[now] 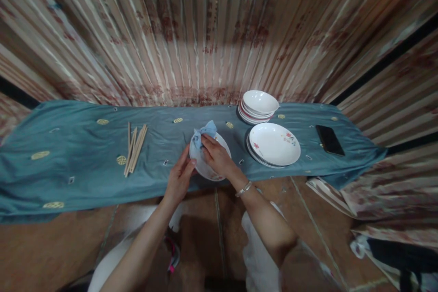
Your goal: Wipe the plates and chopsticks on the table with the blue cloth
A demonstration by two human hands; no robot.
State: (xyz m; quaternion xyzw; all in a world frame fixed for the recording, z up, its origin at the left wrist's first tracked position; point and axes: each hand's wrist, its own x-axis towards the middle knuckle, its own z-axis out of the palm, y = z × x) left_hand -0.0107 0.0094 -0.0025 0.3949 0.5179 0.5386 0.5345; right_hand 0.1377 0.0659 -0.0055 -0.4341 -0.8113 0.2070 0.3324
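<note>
A white plate (221, 142) with a small printed pattern is at the front edge of the cloth-covered table. My left hand (181, 174) grips its left rim, thumb on the upper face and fingers beneath. On the plate's upper side lies a light blue cloth (206, 133), bunched up under the fingers of my right hand (215, 155), which press it against the surface. The palm of my right hand hides part of the plate. A bracelet circles my right wrist.
To the right are stacked flowered plates (273, 143), with stacked bowls (260, 102) behind. A black phone (330, 140) lies farther right. Several chopsticks (136, 149) lie at left on the teal tablecloth (85, 159). A pleated curtain (205, 54) hangs behind.
</note>
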